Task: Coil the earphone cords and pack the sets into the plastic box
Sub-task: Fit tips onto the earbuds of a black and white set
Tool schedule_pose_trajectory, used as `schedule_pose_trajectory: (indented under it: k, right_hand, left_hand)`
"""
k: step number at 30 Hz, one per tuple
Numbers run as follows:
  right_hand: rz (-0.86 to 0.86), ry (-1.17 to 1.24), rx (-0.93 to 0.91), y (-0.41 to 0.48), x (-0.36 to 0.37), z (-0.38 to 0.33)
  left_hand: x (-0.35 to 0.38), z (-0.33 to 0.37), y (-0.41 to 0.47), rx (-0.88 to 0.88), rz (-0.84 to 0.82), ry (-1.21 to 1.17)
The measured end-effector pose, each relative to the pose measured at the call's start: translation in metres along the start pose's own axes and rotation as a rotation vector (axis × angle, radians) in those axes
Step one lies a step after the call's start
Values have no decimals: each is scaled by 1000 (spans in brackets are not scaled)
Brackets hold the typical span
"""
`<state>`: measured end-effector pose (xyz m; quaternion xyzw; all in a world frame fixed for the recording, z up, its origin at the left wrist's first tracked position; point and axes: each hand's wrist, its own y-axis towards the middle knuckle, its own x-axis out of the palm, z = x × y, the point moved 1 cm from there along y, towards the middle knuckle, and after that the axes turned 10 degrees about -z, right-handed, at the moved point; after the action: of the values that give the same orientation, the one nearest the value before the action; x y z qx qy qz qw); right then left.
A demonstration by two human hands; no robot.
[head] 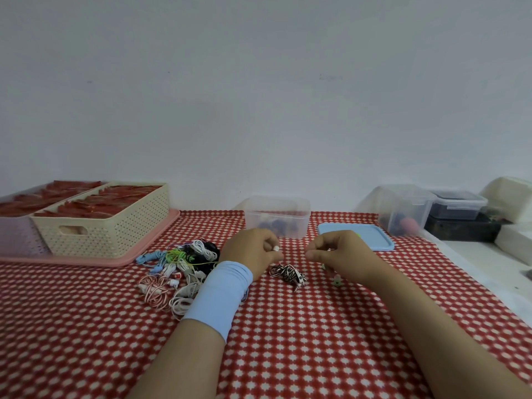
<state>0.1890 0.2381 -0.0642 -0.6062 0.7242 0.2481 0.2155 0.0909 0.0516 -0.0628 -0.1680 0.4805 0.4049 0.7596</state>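
A pile of tangled earphone sets [178,269] in white, black, green, blue and red-striped cords lies left of my hands. My left hand [253,251], with a light blue wristband, pinches a small white earbud at its fingertips. Curled fingers of my right hand [336,250] pinch something small that I cannot make out. A black-and-white striped earphone set [289,274] lies bunched on the cloth just below and between both hands. The clear plastic box [277,216] stands behind my hands with a few dark items inside. Its blue lid [374,237] lies to the right.
A cream perforated basket [106,226] holding red items sits on a pink tray [86,259] at the left. Another clear container [403,210], a dark-filled box [457,208] and white blocks stand at the right. A small green item [336,280] lies under my right wrist. Red-and-white cloth covers the table.
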Motion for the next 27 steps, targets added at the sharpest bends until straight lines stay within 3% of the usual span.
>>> schedule_pose_trajectory:
  k: [4,8,13,21,24,27]
  right_hand:
    - [-18,61,15,0,1,-2]
    - [-14,120,35,-2,1,-2]
    - [4,105,75,-5,-1,-2]
    - [24,197,87,-10,-3,-2]
    - [41,231,71,-10,-2,-2]
    - [39,316,62,-9,-1,-1]
  left_hand:
    - [8,-10,5,-11,-54,68]
    - [0,-1,5,185,40,112]
    - [12,14,0,213,-210,127]
    - [21,13,2,270,-310,-38]
    - [20,14,2,268,-240,-97]
    - [17,17,0,168,-93,-335]
